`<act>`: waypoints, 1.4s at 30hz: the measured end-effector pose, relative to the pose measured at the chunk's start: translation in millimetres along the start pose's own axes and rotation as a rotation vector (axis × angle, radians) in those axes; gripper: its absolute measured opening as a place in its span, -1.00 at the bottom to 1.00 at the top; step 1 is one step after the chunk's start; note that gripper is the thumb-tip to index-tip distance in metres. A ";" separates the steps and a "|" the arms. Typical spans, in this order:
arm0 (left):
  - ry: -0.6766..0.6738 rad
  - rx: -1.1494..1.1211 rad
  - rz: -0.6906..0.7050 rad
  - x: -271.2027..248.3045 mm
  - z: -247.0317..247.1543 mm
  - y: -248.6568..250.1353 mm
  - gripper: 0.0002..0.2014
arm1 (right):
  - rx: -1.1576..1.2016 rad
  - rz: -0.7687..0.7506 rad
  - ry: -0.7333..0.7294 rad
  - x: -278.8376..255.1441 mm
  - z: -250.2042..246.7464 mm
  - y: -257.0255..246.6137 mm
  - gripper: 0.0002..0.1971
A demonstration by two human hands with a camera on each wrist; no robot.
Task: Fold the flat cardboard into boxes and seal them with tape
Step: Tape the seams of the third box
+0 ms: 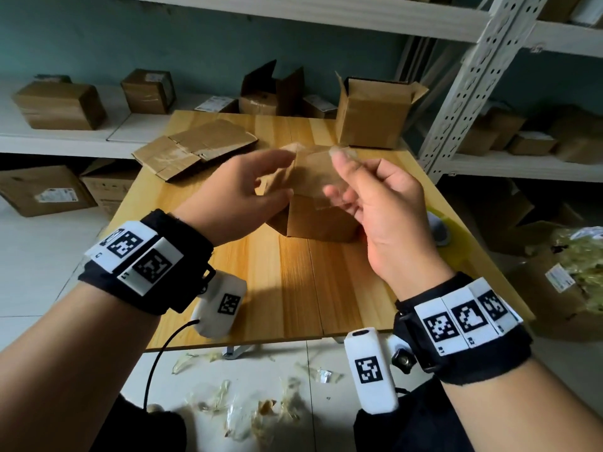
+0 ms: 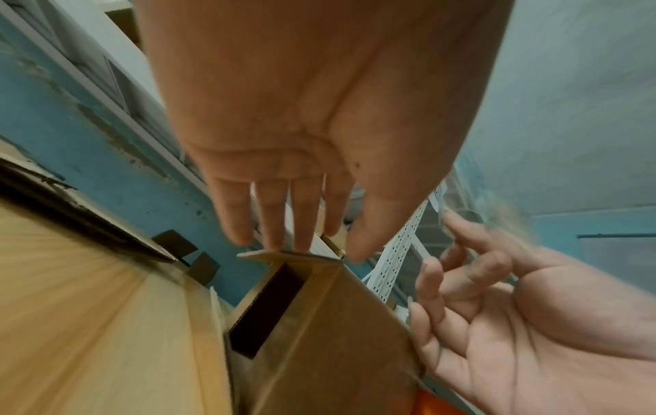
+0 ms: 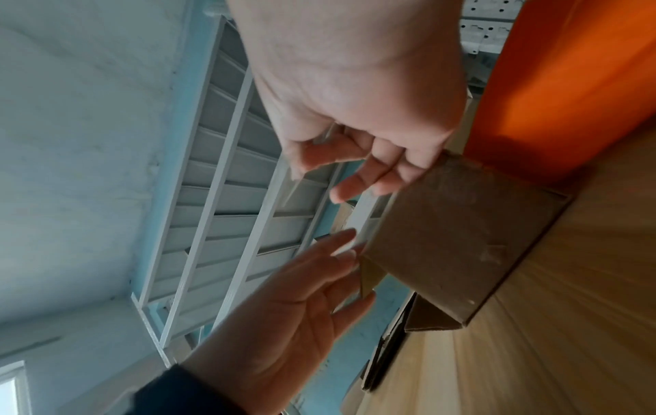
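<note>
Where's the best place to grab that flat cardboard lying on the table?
The flat cardboard lies flat on the table, so fingers cannot slip under its middle. Its left end seems to poke past the table edge: pinch there, coming from the left, thumb on top, fingers beneath.

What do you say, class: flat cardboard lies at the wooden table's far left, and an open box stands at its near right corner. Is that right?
Not quite. The head view shows the open box at the far right corner of the table, not the near one. The flat cardboard does lie far left.
</note>
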State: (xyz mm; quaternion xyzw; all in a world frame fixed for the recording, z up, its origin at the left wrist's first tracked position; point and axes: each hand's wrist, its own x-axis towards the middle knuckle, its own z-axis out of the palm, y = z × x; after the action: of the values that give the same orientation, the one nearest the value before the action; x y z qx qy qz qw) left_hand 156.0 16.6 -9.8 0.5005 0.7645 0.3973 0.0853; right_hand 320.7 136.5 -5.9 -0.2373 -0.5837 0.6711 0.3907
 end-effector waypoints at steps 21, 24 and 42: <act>-0.175 0.025 -0.266 -6.4 -6.6 8.1 -0.20 | 0.036 -0.288 -0.030 3.7 13.7 1.7 -0.85; -0.232 -0.163 -0.319 -9.7 -9.3 7.0 0.16 | 0.046 -0.339 -0.098 2.3 19.5 -3.8 -0.82; -0.019 -0.214 -0.234 -3.5 -10.6 -16.6 -0.14 | 0.200 -0.057 -0.236 -0.1 61.4 5.0 -0.90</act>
State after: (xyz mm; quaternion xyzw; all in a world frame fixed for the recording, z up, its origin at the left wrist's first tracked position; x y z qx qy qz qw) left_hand 140.5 5.1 -15.1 0.4000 0.7701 0.4588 0.1910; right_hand 272.0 99.6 1.9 -0.1003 -0.5623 0.7377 0.3599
